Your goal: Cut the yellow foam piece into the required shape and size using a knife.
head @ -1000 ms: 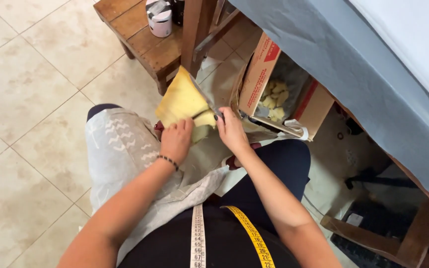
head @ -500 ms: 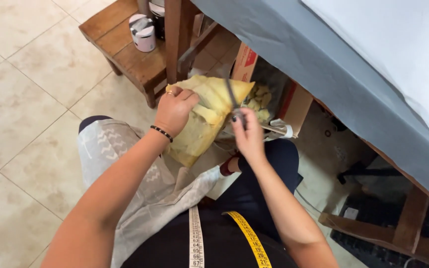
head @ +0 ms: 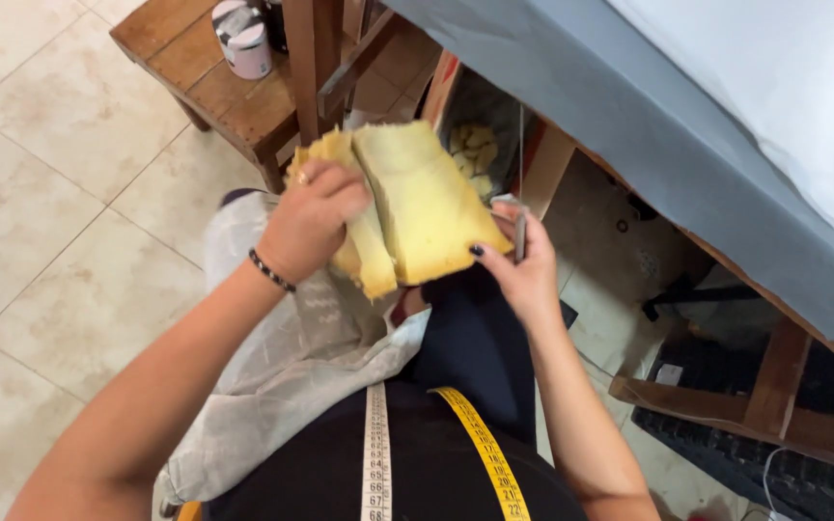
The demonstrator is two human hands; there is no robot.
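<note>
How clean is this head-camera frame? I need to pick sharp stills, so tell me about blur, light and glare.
Head view: the right hand and the scissors it holds are smeared by motion blur; the left hand and yellow foam are fairly crisp; light is soft and even, with faint shadows on the tiled floor; the white cloth looks nearly blown out.

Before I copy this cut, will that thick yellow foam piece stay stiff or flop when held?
The thick yellow foam piece probably bends readily: it folds at the left hand. Likely light, since the right hand steadies it while also holding scissors. Probably not slippery.
</note>
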